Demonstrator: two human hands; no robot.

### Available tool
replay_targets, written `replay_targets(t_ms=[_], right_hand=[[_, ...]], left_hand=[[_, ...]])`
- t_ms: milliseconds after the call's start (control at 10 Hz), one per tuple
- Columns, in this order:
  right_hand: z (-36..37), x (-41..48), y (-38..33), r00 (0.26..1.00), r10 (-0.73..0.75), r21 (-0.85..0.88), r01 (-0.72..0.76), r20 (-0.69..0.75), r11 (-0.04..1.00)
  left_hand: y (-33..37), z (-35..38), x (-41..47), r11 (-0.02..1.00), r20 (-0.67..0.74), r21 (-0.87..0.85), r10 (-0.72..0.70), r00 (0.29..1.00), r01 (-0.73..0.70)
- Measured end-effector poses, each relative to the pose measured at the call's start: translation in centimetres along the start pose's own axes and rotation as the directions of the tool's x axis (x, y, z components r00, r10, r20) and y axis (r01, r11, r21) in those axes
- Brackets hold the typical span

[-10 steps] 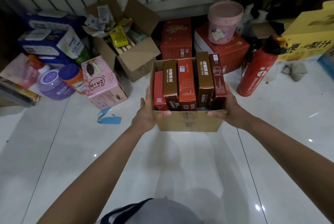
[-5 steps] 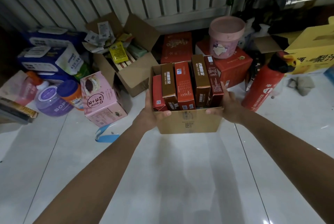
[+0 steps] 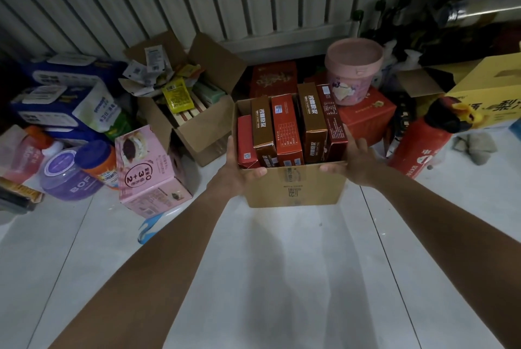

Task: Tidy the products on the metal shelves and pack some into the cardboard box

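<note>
cardboard box (image 3: pixel 293 188) carried forward, grip unchanged

Open brown cardboard box (image 3: pixel 293 188), upright, packed with apparently five red and brown cartons (image 3: pixel 287 128) standing on end

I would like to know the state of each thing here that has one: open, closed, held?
Cardboard box: top open, packed with upright product boxes, held.
Left hand: grips the box's left side.
Right hand: grips its right side.
Second cardboard box: flaps open, holds packets.
Pink tub: upright on a red carton.
Pink carton: closed.
</note>
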State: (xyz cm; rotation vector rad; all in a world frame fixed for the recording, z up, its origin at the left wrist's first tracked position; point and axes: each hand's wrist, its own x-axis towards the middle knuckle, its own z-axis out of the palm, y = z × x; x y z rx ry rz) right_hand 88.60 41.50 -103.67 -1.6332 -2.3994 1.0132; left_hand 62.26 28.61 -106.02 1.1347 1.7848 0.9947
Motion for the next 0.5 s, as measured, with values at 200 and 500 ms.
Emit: replay_targets(t_ms=[200,500], right_hand=[[-0.7,1.1,-0.4,1.000,0.018,-0.006,-0.018,-0.001,1.000],[-2.3,-1.3,-1.2,0.994,0.090,-0.202,-0.077,0.054,0.976]], left_hand=[[0.9,0.2,1.2,0.999,-0.052,0.028,-0.019,0.998,0.020],[3.3,-0.2,-0.8,0.871,-0.104,0.370,-0.309,0.946,0.325]])
